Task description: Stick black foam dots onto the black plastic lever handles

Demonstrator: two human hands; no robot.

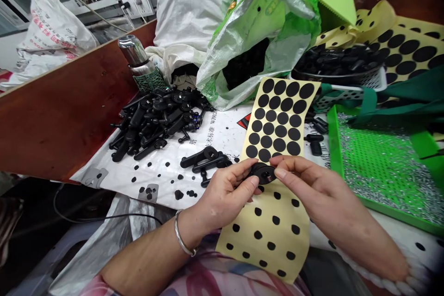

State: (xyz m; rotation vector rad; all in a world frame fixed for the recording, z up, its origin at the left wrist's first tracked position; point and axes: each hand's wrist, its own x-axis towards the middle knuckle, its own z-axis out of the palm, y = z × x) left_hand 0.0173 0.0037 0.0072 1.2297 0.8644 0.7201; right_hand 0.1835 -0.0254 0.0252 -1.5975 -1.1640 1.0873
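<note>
Pinching the black part [262, 173] between the left hand [225, 189] and right hand [312, 180], both narrowly closed on its rim, keeps it steady above the yellow dot sheet [282, 236].

A pile of plastic fittings [156, 122] is placed on a printed sheet [222, 138], left of a dot-sticker sheet [304, 122]. A tray [335, 148] is positioned to the right of that sheet. A basket of fittings [367, 81] is located behind the tray, and a woven sack [298, 23] is set behind the dot-sticker sheet.
</note>
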